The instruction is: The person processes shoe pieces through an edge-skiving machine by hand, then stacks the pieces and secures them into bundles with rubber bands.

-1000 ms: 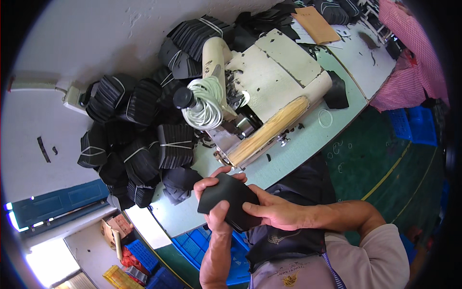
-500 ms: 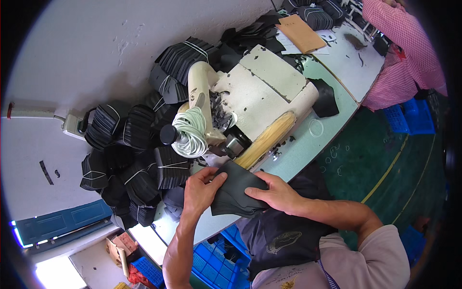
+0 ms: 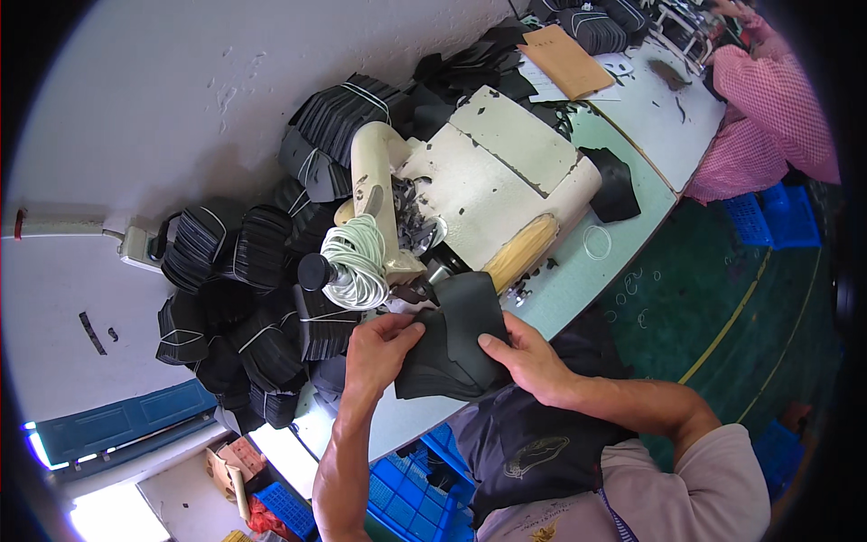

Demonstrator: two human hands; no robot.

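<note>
Over the table's near edge I hold a stack of dark grey sheet pieces (image 3: 438,372), with rounded cut edges. My left hand (image 3: 384,354) pinches the stack's left side between thumb and fingers. In my right hand (image 3: 533,363), the thumb presses on a single dark sheet piece (image 3: 471,312) and the fingers are hidden beneath. This piece lies askew across the stack, its far end at the working head of a cream bench machine (image 3: 506,167). White elastic bands (image 3: 355,266) hang in a thick bunch from the machine's black knob (image 3: 315,271).
Banded bundles of dark pieces (image 3: 262,339) crowd the table's left side against the wall. A loose dark piece (image 3: 610,185) lies right of the machine, with a brown envelope (image 3: 567,61) farther back. At the far right sits a co-worker in a pink checked sleeve (image 3: 768,99). Blue crates (image 3: 411,497) stand below.
The top sheet piece has turned and slid off the stack's line toward the machine head. My right hand has shifted slightly right and nearer me. The co-worker's arm has moved right.
</note>
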